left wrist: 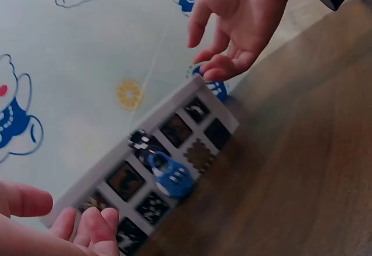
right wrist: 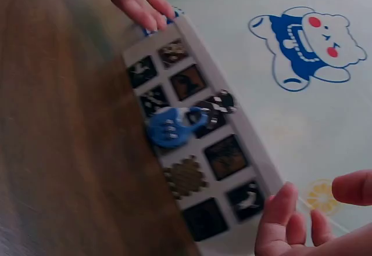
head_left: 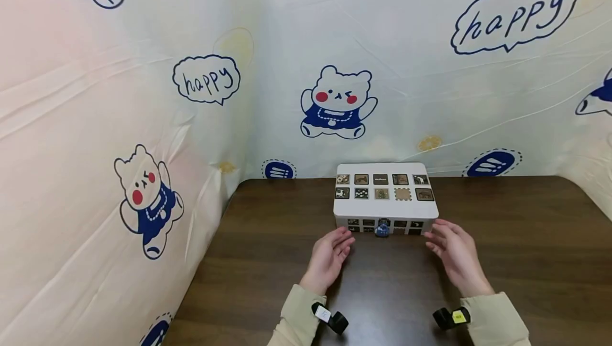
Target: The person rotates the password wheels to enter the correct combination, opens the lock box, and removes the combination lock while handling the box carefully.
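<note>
A white box [head_left: 382, 208] with rows of small dark square pictures on its lid and front stands at the back of the table. On its front, a blue combination padlock [right wrist: 167, 129] hangs by its shackle from a shiny clasp [right wrist: 221, 106]. My left hand [head_left: 327, 260] is beside the box's front left corner, fingers relaxed and slightly bent, palm turned inward. Opposite it, my right hand [head_left: 456, 255] has its fingertips close to the front right corner, thumb apart from the fingers. Neither hand holds anything.
The brown wooden table [head_left: 382, 282] carries the box near its far edge. Behind and to the left hangs a pale cloth [head_left: 287, 27] printed with bears and "happy" bubbles. Each wrist wears a black strap with a small camera [head_left: 339, 323].
</note>
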Motion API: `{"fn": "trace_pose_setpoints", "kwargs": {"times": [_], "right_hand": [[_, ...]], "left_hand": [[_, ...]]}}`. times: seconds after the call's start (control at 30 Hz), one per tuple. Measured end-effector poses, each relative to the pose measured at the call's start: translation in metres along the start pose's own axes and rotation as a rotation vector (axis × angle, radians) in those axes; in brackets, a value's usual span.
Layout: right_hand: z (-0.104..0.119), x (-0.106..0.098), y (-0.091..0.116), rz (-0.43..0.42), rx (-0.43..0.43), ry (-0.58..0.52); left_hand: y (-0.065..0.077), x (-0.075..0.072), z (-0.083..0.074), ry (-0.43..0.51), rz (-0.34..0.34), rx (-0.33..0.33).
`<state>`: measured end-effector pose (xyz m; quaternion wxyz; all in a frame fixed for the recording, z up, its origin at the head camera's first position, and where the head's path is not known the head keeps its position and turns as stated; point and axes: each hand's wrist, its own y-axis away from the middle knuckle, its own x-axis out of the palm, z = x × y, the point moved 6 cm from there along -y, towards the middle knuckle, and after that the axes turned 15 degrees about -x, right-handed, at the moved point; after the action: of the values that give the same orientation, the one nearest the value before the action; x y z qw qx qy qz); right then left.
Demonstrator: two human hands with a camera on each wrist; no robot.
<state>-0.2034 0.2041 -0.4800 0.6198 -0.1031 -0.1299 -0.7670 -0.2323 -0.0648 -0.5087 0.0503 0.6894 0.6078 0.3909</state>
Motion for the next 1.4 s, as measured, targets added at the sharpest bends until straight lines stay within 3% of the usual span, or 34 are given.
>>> {"fn": "trace_pose_setpoints", "kwargs": {"times": [0.3, 0.57, 0.9, 1.4], "right_hand": [[-0.033, 0.021, 0.002, 0.131, 0.074, 0.072], [-0.047, 0.040, -0.003, 0.215, 0.055, 0.132], [-0.050, 0.052, -0.006, 0.268, 0.030, 0.208], [-0.056, 0.057, -0.006, 0.274, 0.023, 0.205]], "left_hand": [[-0.019, 0.010, 0.025, -0.016, 0.002, -0.004], [-0.030, 0.024, 0.035, -0.192, 0.062, -0.008], [-0.037, 0.030, 0.031, -0.372, -0.006, 0.087], [-0.042, 0.038, 0.032, -0.476, -0.017, 0.138]]}}
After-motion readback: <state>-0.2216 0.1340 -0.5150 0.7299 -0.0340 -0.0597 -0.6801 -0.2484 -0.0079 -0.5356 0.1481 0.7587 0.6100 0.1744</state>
